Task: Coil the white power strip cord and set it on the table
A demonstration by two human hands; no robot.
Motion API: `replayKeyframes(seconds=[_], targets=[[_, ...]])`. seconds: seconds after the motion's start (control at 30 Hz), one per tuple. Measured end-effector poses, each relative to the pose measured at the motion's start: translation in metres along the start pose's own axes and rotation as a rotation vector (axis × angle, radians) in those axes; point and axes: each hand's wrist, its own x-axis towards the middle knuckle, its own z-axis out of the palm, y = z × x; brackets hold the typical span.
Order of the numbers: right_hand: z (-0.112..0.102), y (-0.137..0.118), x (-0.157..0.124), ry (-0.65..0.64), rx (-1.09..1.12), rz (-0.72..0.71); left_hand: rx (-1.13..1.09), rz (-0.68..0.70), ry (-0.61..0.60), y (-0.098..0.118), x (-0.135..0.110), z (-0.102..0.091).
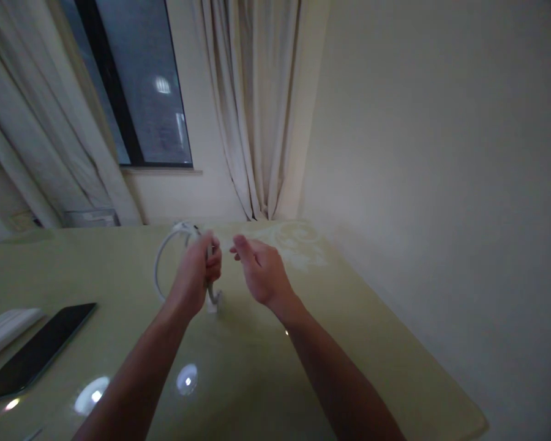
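Note:
My left hand [197,269] is closed around a white cable [160,260] above the pale green table [349,318]. The cable loops out to the left of the fist, and a short end hangs down below it toward the tabletop. My right hand [259,269] hovers just to the right of the left one. Its fingers are loosely curled, thumb and forefinger apart, with nothing in them.
A dark phone or tablet [37,352] lies flat at the left of the table, beside a white object [4,331] at the left edge. Curtains [252,110] and a dark window [133,79] stand behind the table; a plain wall [441,153] runs along its right edge.

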Motion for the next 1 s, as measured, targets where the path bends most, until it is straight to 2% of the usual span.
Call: replayKeyframes(seconds=[0.1,0.17,0.23,0.27,0.4,0.5,0.6,0.67,0.7,0.8,0.83,0.87,0.9,1.0], targets=[[0.005,0.007,0.004,-0.073,0.164,0.076,0.517,0.268,-0.064,-0.011,-0.009,0.007],[0.008,0.011,0.006,-0.098,0.366,0.171,0.703,0.393,-0.057,-0.018,-0.016,0.014],[0.007,0.011,0.008,-0.096,0.569,0.268,0.738,0.438,-0.079,-0.024,-0.022,0.021],[0.004,0.010,0.009,-0.071,0.632,0.299,0.728,0.444,-0.127,-0.027,-0.024,0.023],[-0.016,0.004,0.014,0.107,0.692,0.329,0.715,0.426,-0.474,-0.043,-0.023,0.029],[-0.032,-0.001,0.014,0.027,0.732,0.348,0.764,0.451,-0.597,-0.051,-0.019,0.026],[-0.044,-0.005,0.013,-0.061,0.778,0.303,0.838,0.485,-0.634,-0.043,-0.017,0.017],[-0.050,-0.007,0.013,-0.094,0.795,0.268,0.799,0.502,-0.600,-0.029,-0.015,0.008],[-0.054,-0.009,0.012,-0.111,0.796,0.256,0.740,0.529,-0.500,-0.021,-0.013,0.004],[-0.062,-0.016,0.008,-0.159,0.776,0.218,0.504,0.675,0.014,-0.007,-0.004,-0.006],[-0.064,-0.019,0.006,-0.179,0.770,0.210,0.429,0.687,0.121,-0.007,-0.001,-0.007],[-0.065,-0.022,0.003,-0.205,0.765,0.206,0.360,0.653,0.140,-0.009,0.002,-0.007],[-0.066,-0.024,0.001,-0.233,0.760,0.204,0.290,0.571,0.081,-0.013,0.004,-0.005],[-0.069,-0.030,-0.004,-0.282,0.739,0.194,0.041,0.220,-0.208,-0.029,0.005,0.002]])
